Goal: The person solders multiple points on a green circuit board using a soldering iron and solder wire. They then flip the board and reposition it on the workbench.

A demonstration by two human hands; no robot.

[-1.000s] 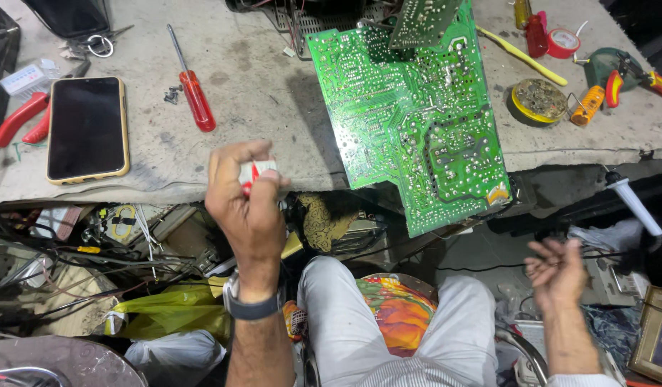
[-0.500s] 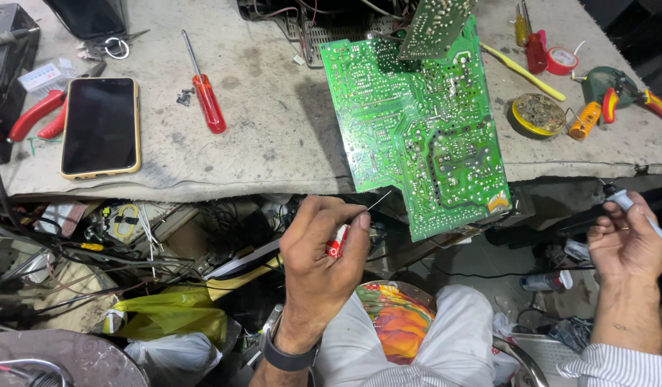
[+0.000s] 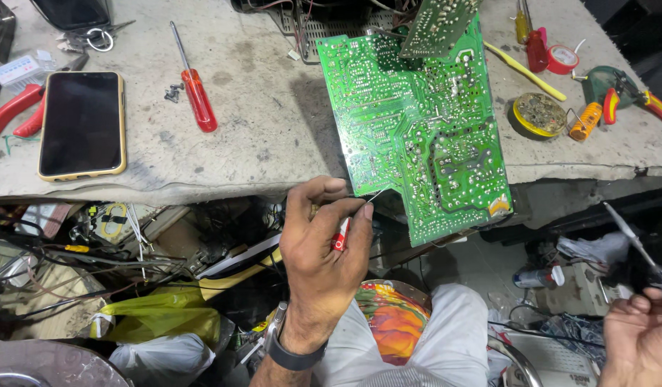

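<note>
A green circuit board (image 3: 417, 122) lies solder side up and overhangs the front edge of the grey bench (image 3: 274, 136). My left hand (image 3: 320, 251) is just below the board's lower left corner. It pinches a small red and white piece (image 3: 339, 235) with a thin wire that reaches up to the board's edge. My right hand (image 3: 639, 337) is low at the bottom right, away from the board. It is closed on a slim tool with a metal tip (image 3: 625, 229) that points up and to the left.
On the bench lie a phone (image 3: 80, 122), a red screwdriver (image 3: 195, 93), red-handled pliers (image 3: 12, 111), a round tin (image 3: 535, 115), a tape roll (image 3: 560, 59) and a yellow stick (image 3: 524, 68). Tangled cables and bags (image 3: 152, 315) fill the space under the bench.
My left hand rose from below the bench edge to the board's lower left corner, bringing the wire to it. My right hand took up the slim tool and dropped to the lower right.
</note>
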